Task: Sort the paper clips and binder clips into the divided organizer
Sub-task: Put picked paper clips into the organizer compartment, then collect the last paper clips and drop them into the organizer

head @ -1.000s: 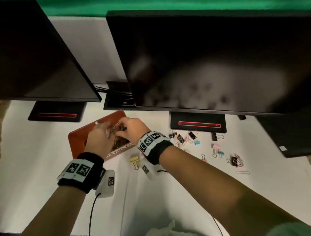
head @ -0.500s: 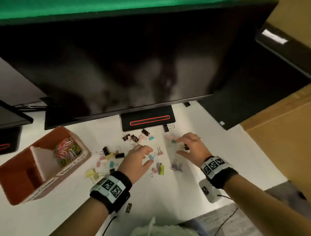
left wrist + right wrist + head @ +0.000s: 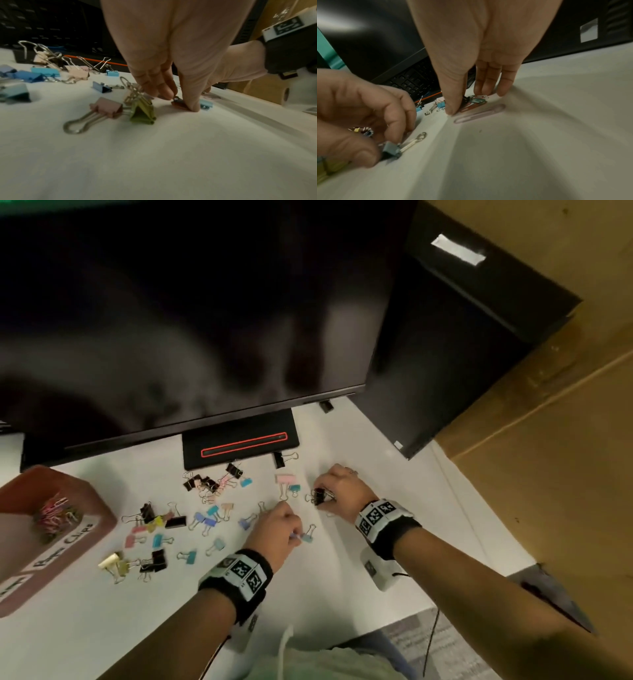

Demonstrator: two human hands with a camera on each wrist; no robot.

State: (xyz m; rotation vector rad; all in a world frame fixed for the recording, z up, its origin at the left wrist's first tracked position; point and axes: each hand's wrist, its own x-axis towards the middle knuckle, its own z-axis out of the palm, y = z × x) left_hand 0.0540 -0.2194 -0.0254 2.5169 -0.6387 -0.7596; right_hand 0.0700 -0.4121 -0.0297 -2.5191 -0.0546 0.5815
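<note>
While both our hands work low on the white desk [image 3: 342, 570], nearest in the head view our left hand [image 3: 274, 529] sits at lower centre, thumb and fingertips pinching a small clip off the surface beside a light blue binder clip [image 3: 307, 537]; the left wrist view shows a reddish clip [image 3: 179, 104] under the thumb, type unclear. Just beyond, centre right, our right hand [image 3: 339, 487] has thumb and fingers closed on a bunch of paper clips [image 3: 475, 103], with a black binder clip [image 3: 319, 495] in the same bunch. A pink paper clip [image 3: 479, 113] lies loose just beside the thumb.

Farther left, scattered binder clips [image 3: 205, 520] cover the middle of the frame. The organizer [image 3: 99, 510] sits at the left edge, well apart from both hands, coloured paper clips already in one compartment.

Risks, as we judge them: the black binder clip rides along with the paper clips and ends up in the wrong compartment; thin clips slip from the pinch on the long carry left; the pink one gets left behind.

Writing: the organizer's front label [image 3: 65, 546] seems to read "Paper Clips", blurred; a second label below it is unreadable. Farthest back, a monitor base [image 3: 239, 443] with a red line, no brand legible.
</note>
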